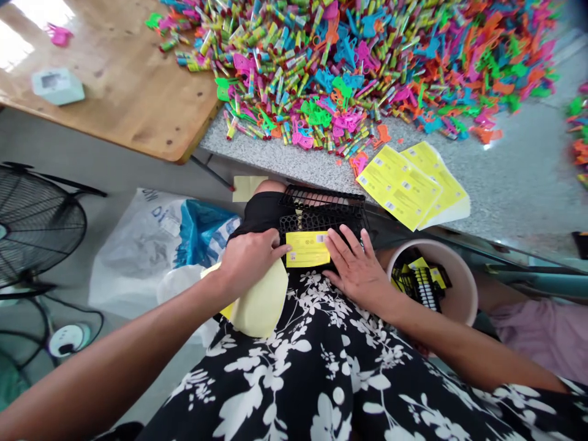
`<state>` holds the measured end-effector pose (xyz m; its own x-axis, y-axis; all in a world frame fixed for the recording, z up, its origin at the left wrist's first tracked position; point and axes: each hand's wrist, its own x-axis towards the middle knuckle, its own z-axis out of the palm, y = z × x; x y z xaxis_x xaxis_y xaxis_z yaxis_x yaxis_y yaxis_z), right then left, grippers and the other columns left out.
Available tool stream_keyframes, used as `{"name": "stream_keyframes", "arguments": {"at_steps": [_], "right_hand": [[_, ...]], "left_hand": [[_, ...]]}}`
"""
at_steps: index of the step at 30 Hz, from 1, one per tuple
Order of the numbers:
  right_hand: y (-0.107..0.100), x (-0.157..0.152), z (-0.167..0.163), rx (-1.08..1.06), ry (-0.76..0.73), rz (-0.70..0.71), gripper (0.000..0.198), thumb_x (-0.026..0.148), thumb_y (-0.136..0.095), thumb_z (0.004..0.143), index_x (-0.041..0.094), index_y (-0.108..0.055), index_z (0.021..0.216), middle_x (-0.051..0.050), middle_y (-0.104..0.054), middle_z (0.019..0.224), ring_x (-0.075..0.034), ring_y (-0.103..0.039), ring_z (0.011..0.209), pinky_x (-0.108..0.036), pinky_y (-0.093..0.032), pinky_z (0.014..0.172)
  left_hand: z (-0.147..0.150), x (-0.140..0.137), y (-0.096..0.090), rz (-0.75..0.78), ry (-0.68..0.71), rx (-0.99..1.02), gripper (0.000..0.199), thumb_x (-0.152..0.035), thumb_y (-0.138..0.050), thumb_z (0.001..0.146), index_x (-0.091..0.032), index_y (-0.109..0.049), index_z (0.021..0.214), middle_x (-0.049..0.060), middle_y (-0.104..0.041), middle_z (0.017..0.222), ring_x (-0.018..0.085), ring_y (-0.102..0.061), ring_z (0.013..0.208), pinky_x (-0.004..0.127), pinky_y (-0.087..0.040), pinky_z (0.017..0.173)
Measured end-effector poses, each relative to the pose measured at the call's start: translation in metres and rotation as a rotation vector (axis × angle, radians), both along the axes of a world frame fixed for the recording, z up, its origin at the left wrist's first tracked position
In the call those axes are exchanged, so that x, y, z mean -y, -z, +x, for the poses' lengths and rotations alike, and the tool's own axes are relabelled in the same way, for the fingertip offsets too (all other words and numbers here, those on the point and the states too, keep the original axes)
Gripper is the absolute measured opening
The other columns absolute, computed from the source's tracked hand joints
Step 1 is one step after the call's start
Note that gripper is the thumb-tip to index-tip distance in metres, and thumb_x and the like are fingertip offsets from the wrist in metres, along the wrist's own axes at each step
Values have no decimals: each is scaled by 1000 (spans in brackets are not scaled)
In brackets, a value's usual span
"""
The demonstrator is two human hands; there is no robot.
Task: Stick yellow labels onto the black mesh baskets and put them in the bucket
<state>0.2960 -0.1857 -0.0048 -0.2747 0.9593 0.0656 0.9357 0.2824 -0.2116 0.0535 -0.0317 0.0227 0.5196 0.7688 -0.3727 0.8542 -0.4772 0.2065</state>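
Observation:
On my lap lies a black plastic rack [321, 211] with rows of round holes. A yellow printed label [307, 250] lies flat at its near side. My left hand [252, 260] is closed on a sticker sheet [261, 303], whose pale back faces up and hangs below the fingers; its thumb touches the label's left edge. Spread over the label's right end, my right hand [356, 263] is open, fingertips resting at its edge and on the black plastic. What lies under the right palm is hidden.
A grey stone table [514, 184] bears a large heap of small coloured plastic pieces and tubes [294, 73]. Yellow label sheets [399, 187] lie at its edge. At my right stands a white bucket [466, 294] of black-and-yellow items. A fan [41, 226] and plastic bags [133, 257] are left.

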Motion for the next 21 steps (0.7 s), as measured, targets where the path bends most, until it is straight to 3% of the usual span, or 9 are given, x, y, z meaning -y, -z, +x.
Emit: {"name": "stream_keyframes", "arguments": {"at_steps": [4, 7, 9, 13, 18, 21], "right_hand": [[0, 2, 0, 31, -53, -22, 76, 13, -63, 96, 31, -37, 165, -16, -27, 176, -47, -13, 163, -83, -18, 123], [0, 4, 8, 24, -142, -45, 81, 8, -65, 91, 35, -40, 163, -14, -28, 175, -46, -13, 164, -84, -16, 122], [-2, 6, 16, 23, -196, -53, 79, 9, -67, 90, 35, -44, 161, -14, -29, 175, -46, -13, 164, -84, -16, 122], [-6, 9, 23, 26, -248, -39, 60, 13, -68, 91, 28, -59, 148, -17, -36, 171, -46, -17, 162, -83, -17, 122], [-7, 6, 8, -17, -201, 59, 21, 21, -63, 98, 21, -75, 115, -15, -55, 158, -38, -31, 159, -75, -10, 129], [-5, -4, -4, -20, -153, 90, 34, 32, -59, 104, 22, -68, 135, -15, -51, 161, -36, -32, 159, -71, -14, 131]], "left_hand": [[2, 13, -3, 48, 188, 37, 31, -43, -41, 109, -24, -66, 111, 5, -78, 90, 23, -70, 74, 33, -26, 58], [2, 15, -3, 57, 247, -6, 31, -39, -37, 110, -23, -64, 113, 7, -78, 91, 24, -71, 73, 32, -27, 57], [2, 16, -2, 55, 245, -28, 33, -48, -43, 109, -22, -62, 117, 8, -78, 91, 26, -72, 74, 31, -29, 57], [6, 23, -2, 59, 224, -32, 60, -71, -59, 96, -19, -57, 124, 11, -78, 94, 32, -75, 79, 32, -36, 57], [12, 30, -7, 47, 151, -52, 66, -67, -69, 91, -15, -54, 129, 12, -78, 88, 34, -77, 81, 33, -42, 58], [12, 30, -9, 55, 152, -24, 81, -66, -69, 92, -12, -46, 148, 13, -79, 93, 34, -78, 85, 34, -45, 60]]}}
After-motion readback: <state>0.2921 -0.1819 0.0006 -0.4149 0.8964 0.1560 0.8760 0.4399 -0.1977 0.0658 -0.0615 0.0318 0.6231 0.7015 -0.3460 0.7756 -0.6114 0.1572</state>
